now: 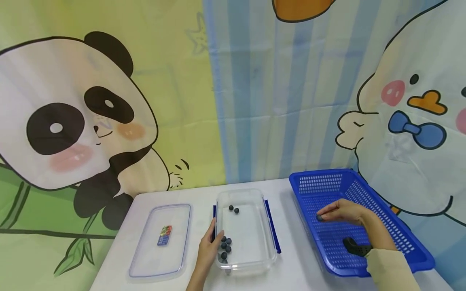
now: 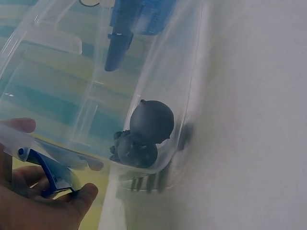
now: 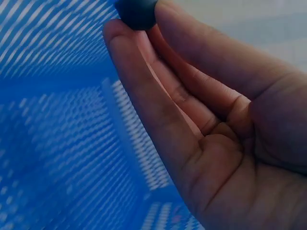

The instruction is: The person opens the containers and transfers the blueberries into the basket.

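Note:
My left hand [image 1: 210,250] grips the left side of a clear plastic container [image 1: 251,264], its thumb over the rim. In the left wrist view, fingers [image 2: 31,177] surround a blue side clip [image 2: 50,175]. Several dark blueberries [image 1: 223,255] lie by that side inside the container, and two more blueberries [image 1: 236,210] sit towards its far end. Over a blue perforated basket [image 1: 329,266], my right hand [image 1: 344,212] pinches one blueberry [image 3: 138,13] between thumb and fingertips. Whether other blueberries lie in the basket is not visible.
A clear lid [image 1: 160,258] with a colourful label lies flat on the white table [image 1: 289,226], left of the container. The container's right blue clip [image 1: 273,228] sticks outward. A printed curtain [image 1: 255,101] hangs behind the table. A black strap [image 1: 356,247] is on the right wrist.

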{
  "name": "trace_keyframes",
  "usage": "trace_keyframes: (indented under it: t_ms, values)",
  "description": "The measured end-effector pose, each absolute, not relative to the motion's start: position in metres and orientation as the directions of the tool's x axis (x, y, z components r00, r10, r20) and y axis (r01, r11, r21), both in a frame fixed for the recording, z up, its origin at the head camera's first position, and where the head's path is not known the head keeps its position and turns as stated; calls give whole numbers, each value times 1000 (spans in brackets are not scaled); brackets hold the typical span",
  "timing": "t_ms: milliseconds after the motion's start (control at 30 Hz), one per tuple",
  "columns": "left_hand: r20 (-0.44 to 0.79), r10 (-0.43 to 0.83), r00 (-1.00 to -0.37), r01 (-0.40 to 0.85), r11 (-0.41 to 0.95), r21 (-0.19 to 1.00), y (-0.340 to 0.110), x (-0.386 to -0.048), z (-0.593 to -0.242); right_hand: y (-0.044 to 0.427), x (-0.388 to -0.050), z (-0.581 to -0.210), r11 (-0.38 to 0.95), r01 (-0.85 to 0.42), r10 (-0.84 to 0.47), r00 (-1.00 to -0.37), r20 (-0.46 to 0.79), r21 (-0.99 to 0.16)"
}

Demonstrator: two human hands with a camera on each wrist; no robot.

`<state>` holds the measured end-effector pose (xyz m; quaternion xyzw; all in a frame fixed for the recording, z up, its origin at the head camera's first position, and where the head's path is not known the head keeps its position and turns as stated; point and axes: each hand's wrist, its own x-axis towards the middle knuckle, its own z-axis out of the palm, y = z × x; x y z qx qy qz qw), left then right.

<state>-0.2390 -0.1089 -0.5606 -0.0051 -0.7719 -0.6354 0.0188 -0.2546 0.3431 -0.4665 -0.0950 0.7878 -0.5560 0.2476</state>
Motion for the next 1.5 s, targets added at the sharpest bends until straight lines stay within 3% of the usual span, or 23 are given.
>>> trace_keyframes:
  t_ms: [333, 700, 867, 1133, 1367, 1500]
  values:
    - [54, -33, -998, 48, 158, 986, -110, -240, -562, 360, -264, -509, 386, 243, -388, -832, -396, -890]
    - [48, -27, -998, 46, 57, 997, -110, -242, -563, 358, -263, -516, 472, 347, -218, -845, -489, -810]
    - [27, -23, -999, 26, 40, 999, -108, -234, -545, 355, -263, -519, 515, 395, -113, -849, -516, -761]
    - [23, -66, -998, 18, 75, 997, -108, -240, -564, 354, -263, -523, 515, 445, -44, -840, -541, -732]
    - [32, -67, -997, 29, 40, 999, -108, -241, -564, 360, -264, -517, 458, 437, -86, -845, -528, -774]
    - [30, -72, -997, 27, 42, 999, -108, -241, -566, 358, -262, -503, 391, 315, -207, -886, -416, -865]
